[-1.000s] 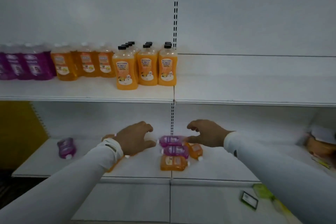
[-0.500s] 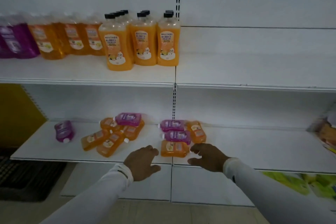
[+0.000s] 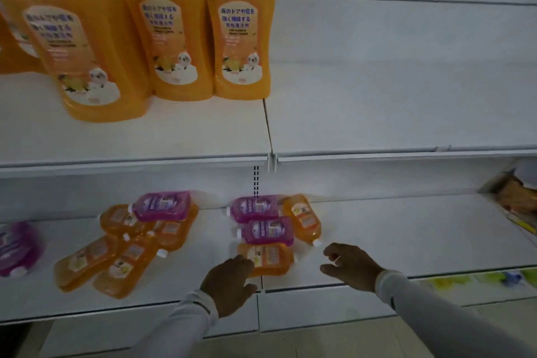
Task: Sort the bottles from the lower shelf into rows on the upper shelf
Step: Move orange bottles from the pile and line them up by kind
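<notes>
Lying scattered on the white lower shelf (image 3: 377,229), bottles (image 3: 263,259) sit beneath both hands' loose, empty fingers (image 3: 238,263).

In front of you the white upper shelf (image 3: 377,125) carries upright orange bottles (image 3: 242,38) at its left. The white lower shelf (image 3: 406,235) bears orange and purple bottles lying flat: one cluster (image 3: 130,244) at left, another (image 3: 273,229) near the middle, and a lone purple bottle (image 3: 17,247) at the far left edge.
</notes>
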`<act>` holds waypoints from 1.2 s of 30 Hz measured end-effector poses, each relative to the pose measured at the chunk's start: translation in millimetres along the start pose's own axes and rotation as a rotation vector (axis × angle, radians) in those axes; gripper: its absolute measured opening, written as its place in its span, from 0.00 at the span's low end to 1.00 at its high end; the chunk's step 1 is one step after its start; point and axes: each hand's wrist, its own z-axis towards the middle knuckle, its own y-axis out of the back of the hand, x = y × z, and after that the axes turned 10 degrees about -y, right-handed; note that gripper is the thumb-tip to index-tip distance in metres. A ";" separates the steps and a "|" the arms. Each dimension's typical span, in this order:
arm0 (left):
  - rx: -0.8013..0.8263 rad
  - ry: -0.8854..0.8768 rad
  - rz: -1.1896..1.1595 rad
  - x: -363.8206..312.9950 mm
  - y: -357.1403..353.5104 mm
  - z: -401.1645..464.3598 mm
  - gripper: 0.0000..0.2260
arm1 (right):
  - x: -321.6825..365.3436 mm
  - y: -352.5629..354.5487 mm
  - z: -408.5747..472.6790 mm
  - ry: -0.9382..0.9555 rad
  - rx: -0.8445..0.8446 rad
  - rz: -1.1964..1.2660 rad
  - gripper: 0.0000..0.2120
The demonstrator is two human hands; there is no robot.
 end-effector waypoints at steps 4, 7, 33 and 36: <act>0.006 -0.001 0.041 6.4 -7.6 33.8 0.21 | -8.8 15.8 43.7 0.021 -0.020 -0.041 0.21; -0.015 0.029 0.059 10.1 -16.9 55.4 0.22 | -8.9 27.4 79.0 0.094 -0.025 -0.096 0.20; -0.392 0.318 0.101 15.0 -109.6 110.6 0.28 | -12.2 45.1 273.4 0.650 0.015 -0.506 0.31; -0.335 0.372 0.039 11.8 -103.9 111.1 0.23 | -26.3 38.7 261.1 0.560 -0.128 -0.544 0.31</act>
